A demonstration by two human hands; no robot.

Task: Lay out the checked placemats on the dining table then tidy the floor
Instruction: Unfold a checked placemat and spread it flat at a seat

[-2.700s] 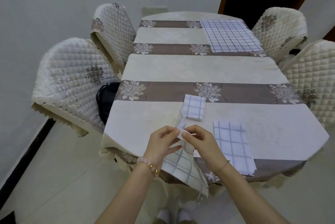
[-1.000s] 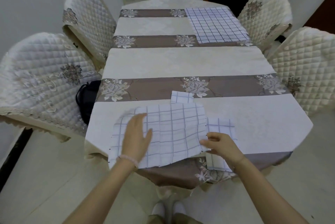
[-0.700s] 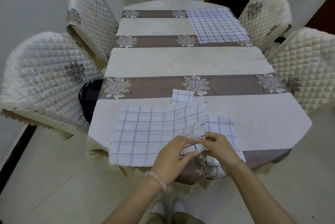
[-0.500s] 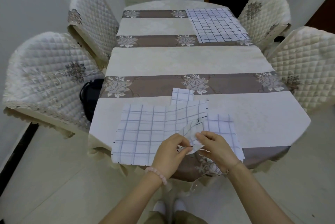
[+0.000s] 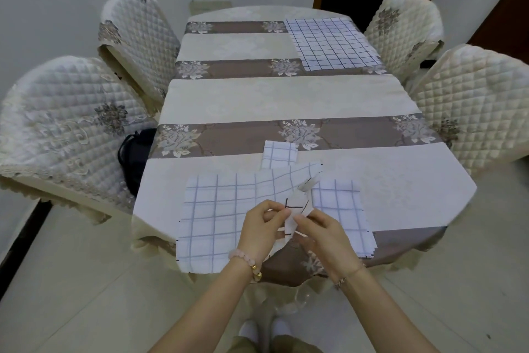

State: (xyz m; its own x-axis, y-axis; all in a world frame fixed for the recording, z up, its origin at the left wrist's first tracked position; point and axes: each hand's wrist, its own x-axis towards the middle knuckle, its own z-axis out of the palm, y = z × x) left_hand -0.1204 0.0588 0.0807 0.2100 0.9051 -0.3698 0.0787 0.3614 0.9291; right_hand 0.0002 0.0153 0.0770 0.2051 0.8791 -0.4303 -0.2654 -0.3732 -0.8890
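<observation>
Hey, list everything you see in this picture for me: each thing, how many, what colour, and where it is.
Oval dining table under cream and brown flowered cloth: one, centre.
Cream quilted covered chairs: four, two each side.
Spread white checked placemat: one, dark lines, table's far right.
Half-opened checked placemat: one, white with blue-grey lines, near edge.
Small folded checked placemat: one, just beyond it.
Folded checked placemat pile: one, near right.
Black bag: one, between near left chair and table.
White shoes: two, bottom, on pale tiled floor.
Left hand, right hand: fingers pinch the half-opened placemat's lifted right corner.
</observation>
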